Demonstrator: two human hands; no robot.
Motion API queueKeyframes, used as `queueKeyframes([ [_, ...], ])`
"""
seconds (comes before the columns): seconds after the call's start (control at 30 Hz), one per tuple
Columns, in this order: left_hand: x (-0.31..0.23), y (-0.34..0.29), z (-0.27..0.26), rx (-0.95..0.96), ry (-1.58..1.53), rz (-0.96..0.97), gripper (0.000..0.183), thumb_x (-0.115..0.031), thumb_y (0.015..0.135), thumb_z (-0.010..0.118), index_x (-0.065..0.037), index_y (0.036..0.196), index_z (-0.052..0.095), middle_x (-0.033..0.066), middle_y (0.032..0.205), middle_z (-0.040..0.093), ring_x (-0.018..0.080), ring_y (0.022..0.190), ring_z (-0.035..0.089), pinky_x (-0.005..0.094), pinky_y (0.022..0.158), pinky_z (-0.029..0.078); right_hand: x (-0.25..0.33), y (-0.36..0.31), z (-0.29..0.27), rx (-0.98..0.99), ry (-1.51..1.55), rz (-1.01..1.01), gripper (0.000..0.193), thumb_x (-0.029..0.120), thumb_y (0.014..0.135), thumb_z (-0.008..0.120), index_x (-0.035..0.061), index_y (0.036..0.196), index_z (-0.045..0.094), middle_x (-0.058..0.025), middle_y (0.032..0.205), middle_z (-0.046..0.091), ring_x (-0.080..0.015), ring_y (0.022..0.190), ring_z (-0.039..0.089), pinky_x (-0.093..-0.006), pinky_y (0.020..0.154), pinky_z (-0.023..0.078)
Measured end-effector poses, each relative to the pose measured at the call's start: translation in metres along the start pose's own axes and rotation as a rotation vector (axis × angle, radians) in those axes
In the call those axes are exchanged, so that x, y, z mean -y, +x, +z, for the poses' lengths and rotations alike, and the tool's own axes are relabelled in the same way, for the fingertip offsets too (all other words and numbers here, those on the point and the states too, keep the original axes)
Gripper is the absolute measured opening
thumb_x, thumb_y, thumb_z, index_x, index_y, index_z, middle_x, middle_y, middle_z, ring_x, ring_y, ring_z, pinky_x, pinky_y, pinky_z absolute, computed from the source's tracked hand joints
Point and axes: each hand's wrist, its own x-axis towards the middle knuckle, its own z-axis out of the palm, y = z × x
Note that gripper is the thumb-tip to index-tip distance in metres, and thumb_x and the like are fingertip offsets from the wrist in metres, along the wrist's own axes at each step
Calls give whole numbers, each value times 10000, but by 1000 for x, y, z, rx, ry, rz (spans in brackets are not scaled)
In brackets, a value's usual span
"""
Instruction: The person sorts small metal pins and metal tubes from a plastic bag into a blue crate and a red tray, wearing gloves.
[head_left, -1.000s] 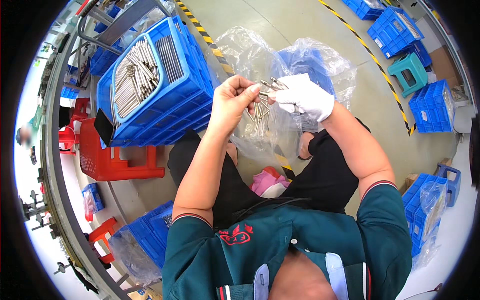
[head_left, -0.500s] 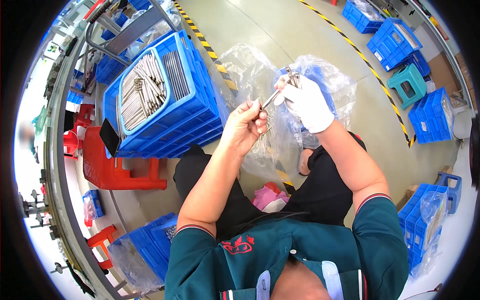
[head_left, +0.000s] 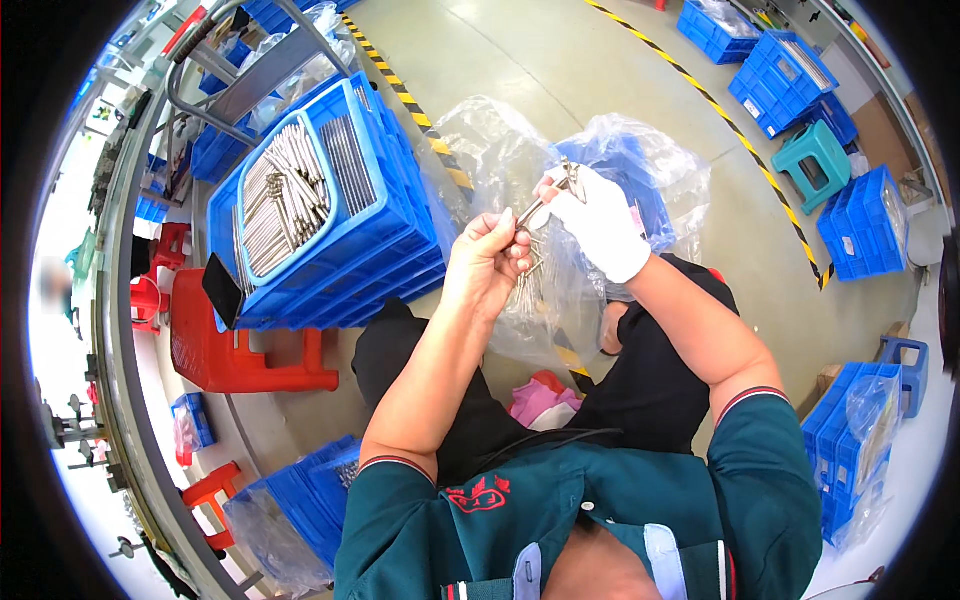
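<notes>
My bare left hand (head_left: 482, 262) pinches the lower end of a slim metal rod (head_left: 532, 211) between thumb and fingers. Around the rod's upper end my right hand (head_left: 606, 232), in a white glove, is closed. Short metal ends (head_left: 571, 176) stick out past the gloved fingers; how many pieces it holds I cannot tell. Below both hands, a bunch of thin metal rods (head_left: 527, 288) lies in a clear plastic bag (head_left: 490, 125). To the left, many similar rods (head_left: 284, 200) are heaped in a light-blue tray (head_left: 333, 190) on top of stacked blue crates (head_left: 395, 225).
A red plastic stool (head_left: 205, 340) supports part of the crate stack. Behind it is a grey trolley (head_left: 235, 95). Beyond my hands, a blue container (head_left: 650, 205) sits under clear plastic. More blue crates (head_left: 780, 85) and a teal stool (head_left: 815, 168) line the right side.
My gloved hand has turned and lowered slightly, and the metal ends above it stand less high. The left hand keeps its pinch on the rod.
</notes>
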Motion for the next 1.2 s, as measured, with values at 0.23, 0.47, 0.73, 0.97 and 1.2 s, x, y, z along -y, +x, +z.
queueKeyframes([
  [0.23,-6,8,-5,-106,195,186,88,-119,829,593,-43,795,564,71,693,556,116,569,497,242,510,422,-45,70,-81,-265,131,111,161,165,843,503,31,771,558,-60,664,571,-166,625,551,-276,584,437],
  [0.47,-12,-1,-10,-168,272,127,78,-122,839,582,-60,796,562,63,704,549,112,587,492,238,520,413,-227,49,-89,33,-945,395,364,365,839,397,84,1013,549,-198,984,579,-349,947,548,-431,808,426],
  [0.73,-14,1,-14,-165,233,107,83,-102,845,571,-48,793,539,77,686,569,102,548,511,239,502,439,-312,21,-88,160,-1191,635,298,242,829,383,114,990,599,-156,1000,603,-317,925,578,-423,798,445],
  [0.97,-11,9,-4,-81,257,90,85,-126,856,555,-54,812,564,65,692,539,109,564,461,244,510,383,-240,86,-114,232,-914,182,319,290,837,441,35,947,596,-164,913,617,-312,808,598,-399,713,466],
  [1.2,-10,9,-1,-8,199,80,104,-129,849,566,-46,798,530,55,662,530,108,537,451,238,486,371,-19,44,-52,514,-295,131,295,306,810,545,28,901,581,-131,789,599,-247,702,558,-309,656,440],
])
